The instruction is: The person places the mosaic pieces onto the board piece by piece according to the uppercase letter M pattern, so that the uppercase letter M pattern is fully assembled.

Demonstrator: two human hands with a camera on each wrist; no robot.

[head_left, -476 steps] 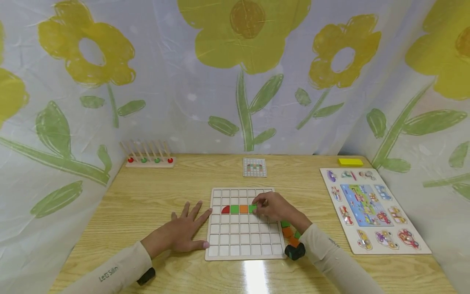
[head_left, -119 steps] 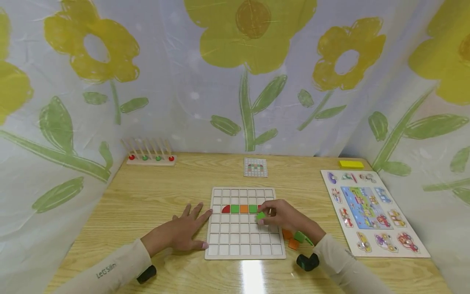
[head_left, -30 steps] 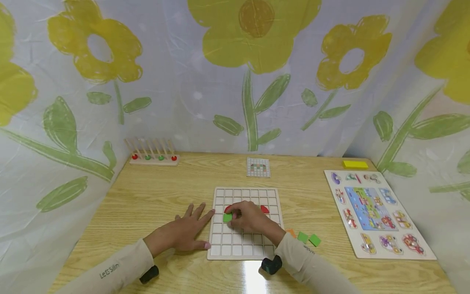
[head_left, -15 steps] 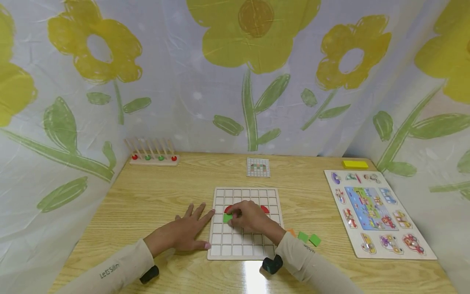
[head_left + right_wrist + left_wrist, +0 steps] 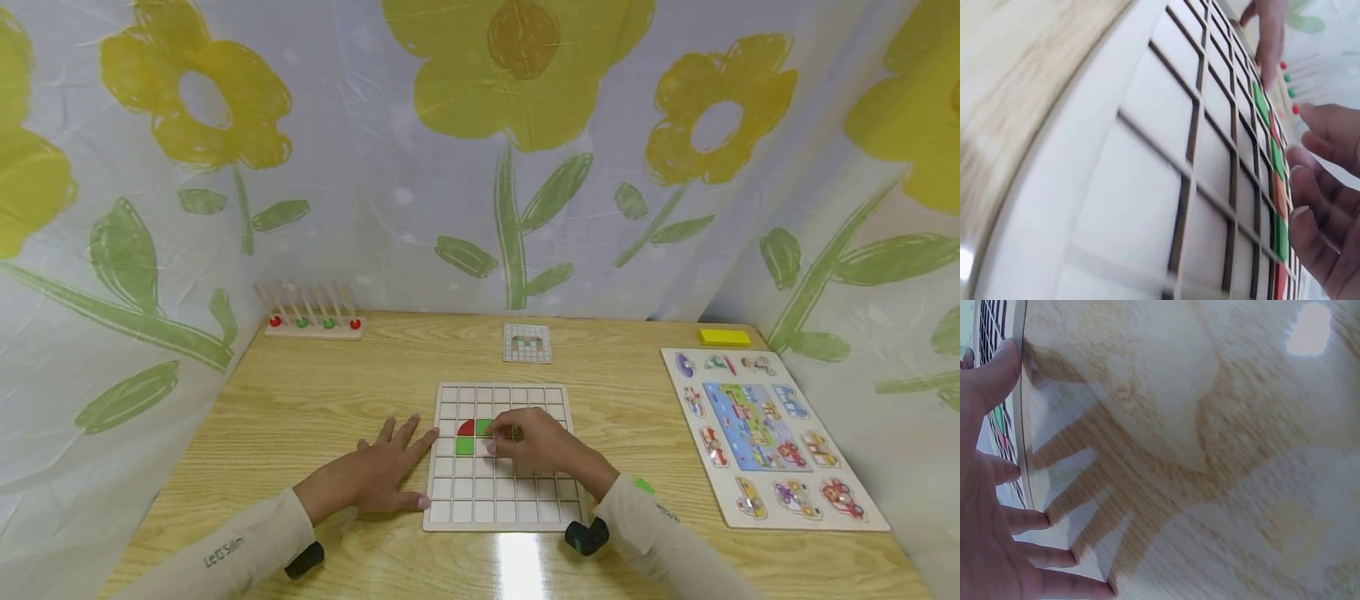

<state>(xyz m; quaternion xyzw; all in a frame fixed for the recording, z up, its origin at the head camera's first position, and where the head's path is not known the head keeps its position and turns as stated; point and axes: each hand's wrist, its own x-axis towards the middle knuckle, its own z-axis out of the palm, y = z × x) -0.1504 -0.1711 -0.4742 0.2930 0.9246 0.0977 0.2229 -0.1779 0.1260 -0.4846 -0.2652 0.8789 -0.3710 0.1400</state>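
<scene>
A white gridded board (image 5: pixel 483 510) lies mid-table. One row of it holds a red quarter-round tile (image 5: pixel 467 428) and a green tile (image 5: pixel 483 427); an orange tile (image 5: pixel 1280 195), another green and a red one follow in the right wrist view. Directly below the first red tile sits a green square (image 5: pixel 465 447). My right hand (image 5: pixel 543 446) hovers over the board just right of that square, fingers loosely bent, thumb apart, nothing between them. It hides part of the row in the head view. My left hand (image 5: pixel 375 479) rests with spread fingers at the board's left edge.
Loose green tile (image 5: pixel 644 486) shows beside my right sleeve. Behind the board lies a small pattern card (image 5: pixel 527 343). A peg stand (image 5: pixel 315 327) is back left; a vehicle knob puzzle (image 5: pixel 772 500) and a yellow block (image 5: pixel 724 337) are on the right.
The right hand has let go of the green square, which now lies in the cell below the left red tile, and has drawn back rightward. The left hand stays put.
</scene>
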